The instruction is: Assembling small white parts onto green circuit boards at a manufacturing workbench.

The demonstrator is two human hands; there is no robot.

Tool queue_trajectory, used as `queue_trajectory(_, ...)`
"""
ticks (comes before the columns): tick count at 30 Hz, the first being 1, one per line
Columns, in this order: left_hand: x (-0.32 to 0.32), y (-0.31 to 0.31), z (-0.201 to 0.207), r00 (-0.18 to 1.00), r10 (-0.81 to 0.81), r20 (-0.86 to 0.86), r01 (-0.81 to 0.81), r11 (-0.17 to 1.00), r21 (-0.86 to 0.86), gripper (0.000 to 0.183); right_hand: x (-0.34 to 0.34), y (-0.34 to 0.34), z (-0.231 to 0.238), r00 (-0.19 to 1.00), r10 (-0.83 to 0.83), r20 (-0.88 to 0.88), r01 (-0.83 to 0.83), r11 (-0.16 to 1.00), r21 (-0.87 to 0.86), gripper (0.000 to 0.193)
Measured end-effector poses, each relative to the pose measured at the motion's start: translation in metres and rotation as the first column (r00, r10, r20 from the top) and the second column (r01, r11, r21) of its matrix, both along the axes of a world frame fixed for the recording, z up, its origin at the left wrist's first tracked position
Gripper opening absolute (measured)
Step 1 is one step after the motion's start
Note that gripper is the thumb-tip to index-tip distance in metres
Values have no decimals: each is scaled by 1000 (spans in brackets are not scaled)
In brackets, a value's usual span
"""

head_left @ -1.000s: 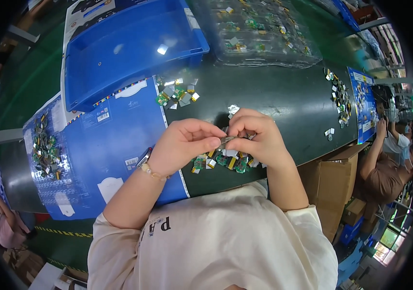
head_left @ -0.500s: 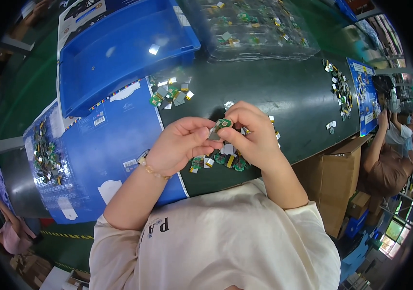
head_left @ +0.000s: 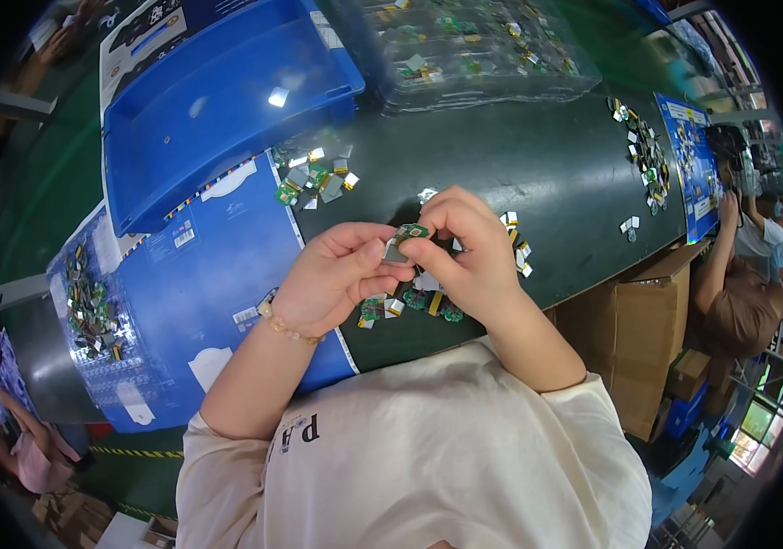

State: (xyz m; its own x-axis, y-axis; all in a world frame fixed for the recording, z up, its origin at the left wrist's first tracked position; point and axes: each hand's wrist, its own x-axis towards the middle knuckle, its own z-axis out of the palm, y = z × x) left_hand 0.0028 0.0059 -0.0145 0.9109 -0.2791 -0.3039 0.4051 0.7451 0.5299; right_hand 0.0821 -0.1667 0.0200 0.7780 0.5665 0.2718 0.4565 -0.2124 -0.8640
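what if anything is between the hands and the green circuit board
Nothing visible: the left hand and right hand hold the green circuit board and the flat grey piece by it directly.

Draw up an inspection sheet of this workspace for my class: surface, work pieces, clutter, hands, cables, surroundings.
Surface: dark bench, partly covered by a blue sheet on the left.
Work pieces: small green circuit board, with a grey square against it; whether joined, cannot tell.
Clutter: loose pile of small parts at the near edge, second pile beside the blue sheet, third pile at far right; blue bin and clear trays toward the back.
Left hand: fingers hold the grey square.
Right hand: fingers pinch the circuit board.
Cables: nothing seen on the bench.
Surroundings: cardboard box at lower right; co-worker in brown beyond.
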Motion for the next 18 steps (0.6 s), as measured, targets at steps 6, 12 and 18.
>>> queue_trajectory(6, 1, -2, 1, 1000, 24, -7, -25, 998, -55, 22, -2, 2, -4, 998, -51, 47, 51, 999, -2, 20)
queue_trajectory(12, 1, -3, -1, 998, 40, -41, -42, 997, -67, 23, 0, 4, -3, 982, -69, 174, 71, 997, -6, 22)
queue_trajectory(18, 1, -4, -2, 997, 61, -44, -64, 996, -65, 22, 1, 6, -1, 969, -82, 232, 87, 996, -14, 24)
